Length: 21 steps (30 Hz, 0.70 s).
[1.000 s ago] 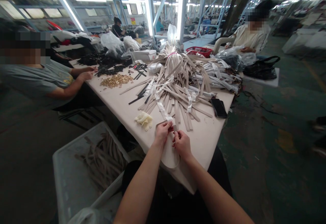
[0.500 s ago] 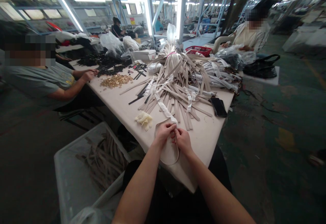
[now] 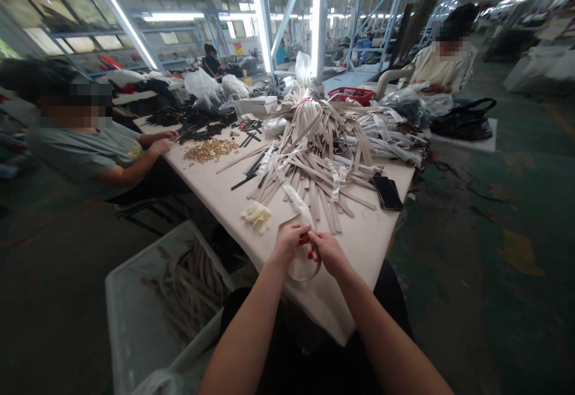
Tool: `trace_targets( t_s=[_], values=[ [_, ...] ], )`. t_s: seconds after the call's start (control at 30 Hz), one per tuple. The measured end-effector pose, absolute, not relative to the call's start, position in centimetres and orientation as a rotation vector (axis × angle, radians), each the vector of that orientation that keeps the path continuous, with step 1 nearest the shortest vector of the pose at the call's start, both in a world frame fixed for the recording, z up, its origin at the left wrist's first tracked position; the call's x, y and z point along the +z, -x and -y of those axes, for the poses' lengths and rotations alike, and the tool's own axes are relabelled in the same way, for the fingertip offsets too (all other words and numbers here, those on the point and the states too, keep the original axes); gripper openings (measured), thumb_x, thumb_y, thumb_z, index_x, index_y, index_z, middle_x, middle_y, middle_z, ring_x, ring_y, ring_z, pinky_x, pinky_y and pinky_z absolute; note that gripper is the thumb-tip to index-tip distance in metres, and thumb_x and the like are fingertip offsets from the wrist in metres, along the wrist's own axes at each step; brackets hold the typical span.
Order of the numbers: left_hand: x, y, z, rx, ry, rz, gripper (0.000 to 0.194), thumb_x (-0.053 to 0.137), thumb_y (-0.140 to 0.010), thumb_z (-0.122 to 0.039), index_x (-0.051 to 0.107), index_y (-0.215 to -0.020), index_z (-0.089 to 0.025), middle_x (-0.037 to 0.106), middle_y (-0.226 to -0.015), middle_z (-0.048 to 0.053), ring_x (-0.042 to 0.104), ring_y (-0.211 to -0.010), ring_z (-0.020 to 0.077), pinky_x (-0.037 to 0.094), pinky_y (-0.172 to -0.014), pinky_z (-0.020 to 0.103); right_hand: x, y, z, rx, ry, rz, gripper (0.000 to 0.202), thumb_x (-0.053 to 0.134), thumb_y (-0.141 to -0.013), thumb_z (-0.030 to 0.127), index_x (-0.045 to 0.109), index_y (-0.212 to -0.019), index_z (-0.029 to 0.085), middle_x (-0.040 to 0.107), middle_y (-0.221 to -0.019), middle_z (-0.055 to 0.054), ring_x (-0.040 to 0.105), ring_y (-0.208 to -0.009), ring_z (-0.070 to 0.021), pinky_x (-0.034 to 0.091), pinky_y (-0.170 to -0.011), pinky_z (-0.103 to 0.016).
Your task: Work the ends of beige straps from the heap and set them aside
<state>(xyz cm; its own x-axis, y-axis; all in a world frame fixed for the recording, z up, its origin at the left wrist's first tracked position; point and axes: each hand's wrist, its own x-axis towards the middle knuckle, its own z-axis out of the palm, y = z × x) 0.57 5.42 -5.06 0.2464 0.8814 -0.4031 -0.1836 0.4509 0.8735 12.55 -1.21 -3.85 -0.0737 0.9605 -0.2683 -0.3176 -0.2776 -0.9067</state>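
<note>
Near the table's front corner, my left hand [image 3: 291, 240] and my right hand [image 3: 327, 251] meet, fingers closed on a beige strap [image 3: 306, 279]. The strap hangs in a loop below my fingers and over the tabletop. What exactly sits between the fingertips is too small to make out. Just beyond my hands, a white wrapped strip [image 3: 294, 196] runs back to a large heap of beige straps [image 3: 309, 125], bunched upright at its middle. Left of my hands lie crumpled pale yellow gloves [image 3: 257, 217].
A black phone [image 3: 387, 193] lies near the right edge of the table [image 3: 215, 188]. Gold metal rings [image 3: 210, 150] are piled at the left, before a seated co-worker [image 3: 90, 149]. A plastic bin [image 3: 117, 317] of straps stands low left. Another person [image 3: 442, 71] sits far right.
My fingers have shifted slightly on the strap, and its loop hangs a little higher. The whole view has tilted slightly. The heap and other things on the table stay put.
</note>
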Motion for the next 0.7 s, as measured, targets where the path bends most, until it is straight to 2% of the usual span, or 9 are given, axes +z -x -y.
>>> trace_targets(
  t_s=[0.13,0.2,0.33,0.43,0.57,0.7],
  values=[
    [-3.6,0.5,-6.2,0.945,-0.787,-1.093,0.030,0.082,-0.065,-0.034,0.069,-0.078,-0.010,0.068,-0.074,0.009,0.063,-0.063,0.0165,0.052,-0.064,0.030,-3.6,-13.1,2.9,1.699,1.032,0.761,0.039,0.060,-0.087,0.050,0.066,-0.093,0.012,0.071,-0.066,-0.006,0.062,-0.047,-0.0140,0.051,-0.053,-0.027],
    [-3.3,0.8,-6.6,1.018,-0.769,-1.139,0.030,0.081,-0.065,-0.034,0.070,-0.080,-0.010,0.069,-0.077,0.010,0.063,-0.064,0.0164,0.052,-0.066,0.030,-3.8,-13.0,3.9,1.739,0.988,0.781,0.038,0.062,-0.086,0.049,0.066,-0.094,0.011,0.073,-0.070,-0.008,0.066,-0.053,-0.0162,0.053,-0.057,-0.029],
    [-3.5,0.6,-5.9,0.880,-0.812,-1.164,0.029,0.082,-0.065,-0.035,0.067,-0.070,-0.010,0.066,-0.068,0.009,0.061,-0.059,0.0157,0.050,-0.063,0.029,-4.0,-12.6,3.5,1.647,1.043,0.774,0.040,0.065,-0.084,0.051,0.066,-0.090,0.011,0.071,-0.063,-0.007,0.058,-0.041,-0.0126,0.044,-0.044,-0.024],
    [-3.6,0.4,-4.9,0.801,-0.813,-1.127,0.029,0.082,-0.065,-0.034,0.066,-0.068,-0.011,0.064,-0.063,0.007,0.059,-0.057,0.0146,0.050,-0.062,0.028,-3.6,-12.5,2.3,1.621,1.059,0.752,0.040,0.066,-0.083,0.051,0.067,-0.088,0.011,0.070,-0.063,-0.007,0.057,-0.040,-0.0119,0.042,-0.041,-0.022],
    [-3.0,0.6,-4.4,0.689,-0.814,-1.088,0.025,0.080,-0.070,-0.031,0.068,-0.076,-0.010,0.066,-0.067,0.007,0.061,-0.058,0.0140,0.050,-0.063,0.026,-3.7,-12.7,2.3,1.669,1.037,0.746,0.043,0.064,-0.084,0.053,0.067,-0.089,0.011,0.071,-0.065,-0.008,0.059,-0.041,-0.0123,0.044,-0.043,-0.023],
    [-2.9,0.1,-4.6,0.623,-0.642,-1.003,0.029,0.064,-0.087,-0.038,0.067,-0.090,-0.009,0.071,-0.081,0.013,0.064,-0.062,0.0163,0.051,-0.056,0.025,-4.4,-12.2,2.7,1.665,1.035,0.768,0.049,0.065,-0.083,0.059,0.066,-0.088,0.010,0.071,-0.063,-0.006,0.055,-0.037,-0.0105,0.040,-0.039,-0.021]
  ],
)
